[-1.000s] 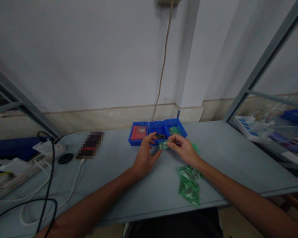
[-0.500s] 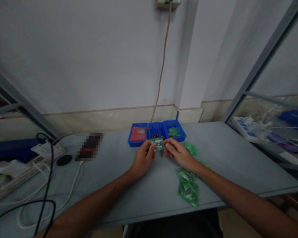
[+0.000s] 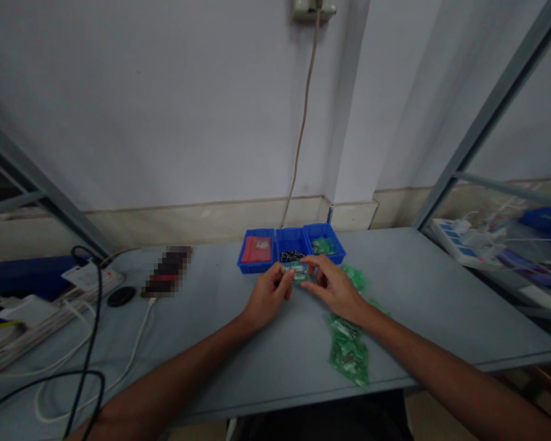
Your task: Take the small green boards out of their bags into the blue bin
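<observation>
A small clear, greenish plastic bag (image 3: 298, 272) with small parts in it is held up in front of the blue bins. My left hand (image 3: 270, 291) pinches its left side between thumb and fingers. At the bag's right side, my right hand (image 3: 333, 285) has its thumb and index finger spread apart, close around the edge; whether a fingertip touches the bag I cannot tell. Just behind are three blue bins: the left bin (image 3: 241, 267) with red bags, the middle bin (image 3: 290, 235) with small dark and silver parts, the right bin (image 3: 341, 253) with green bags.
Several filled green bags (image 3: 349, 352) lie by my right forearm, partly hidden under it. To the left are a pixelated phone-like object (image 3: 168, 272) on a white cable, a black round disc (image 3: 121, 296) and a power strip (image 3: 50, 321). Another power strip (image 3: 454, 242) lies at right.
My right thumb and fingers have spread apart from their pinch at the bag's right edge. My left hand still holds the bag, now turned slightly and showing more of its face.
</observation>
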`<state>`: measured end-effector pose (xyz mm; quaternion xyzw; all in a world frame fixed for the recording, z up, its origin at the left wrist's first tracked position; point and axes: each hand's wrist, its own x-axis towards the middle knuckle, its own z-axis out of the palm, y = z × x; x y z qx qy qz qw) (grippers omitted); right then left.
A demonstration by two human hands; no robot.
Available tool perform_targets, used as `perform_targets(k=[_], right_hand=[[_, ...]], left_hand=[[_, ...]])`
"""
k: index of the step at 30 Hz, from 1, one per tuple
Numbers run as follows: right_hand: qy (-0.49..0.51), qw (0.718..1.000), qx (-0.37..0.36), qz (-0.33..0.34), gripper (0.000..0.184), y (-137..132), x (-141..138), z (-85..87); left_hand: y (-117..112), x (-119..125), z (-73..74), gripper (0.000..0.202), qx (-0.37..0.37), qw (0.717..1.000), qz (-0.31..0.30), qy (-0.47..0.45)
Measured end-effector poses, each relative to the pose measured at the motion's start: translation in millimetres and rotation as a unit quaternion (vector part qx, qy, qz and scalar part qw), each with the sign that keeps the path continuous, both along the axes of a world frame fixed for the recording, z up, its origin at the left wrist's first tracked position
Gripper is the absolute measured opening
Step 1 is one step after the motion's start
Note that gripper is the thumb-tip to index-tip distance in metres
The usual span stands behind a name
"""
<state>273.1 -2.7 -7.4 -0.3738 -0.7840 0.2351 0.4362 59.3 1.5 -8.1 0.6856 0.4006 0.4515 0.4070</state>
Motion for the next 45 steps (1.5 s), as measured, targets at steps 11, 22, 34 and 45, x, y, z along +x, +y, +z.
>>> perform_targets(k=[11,22,34,45], right_hand=[[0.045,0.997,-0.039,-0.051,0.032,1.6,-4.0,4.4],[0.143,0.974,-0.168,-0.041,0.052,13.6,-3.3,0.5],[0.093,0.993,-0.074,-0.026,0.027,12.5,-0.9,-2.7],[-0.067,0.992,0.104,-0.017,0.020,-0.9,-1.6,5.6]], left_hand=[[4.6,-2.4,-7.3,0.037,0.038,0.998,0.032,0.024],[1.7,-4.0,-9.6,0.036,0.205,0.975,0.004,0.089],[6.6,-3.3,-7.8,0.031,0.106,0.990,0.055,0.080],[5.5,-1.5,-3.6,0.037,0.048,0.997,0.014,0.066]])
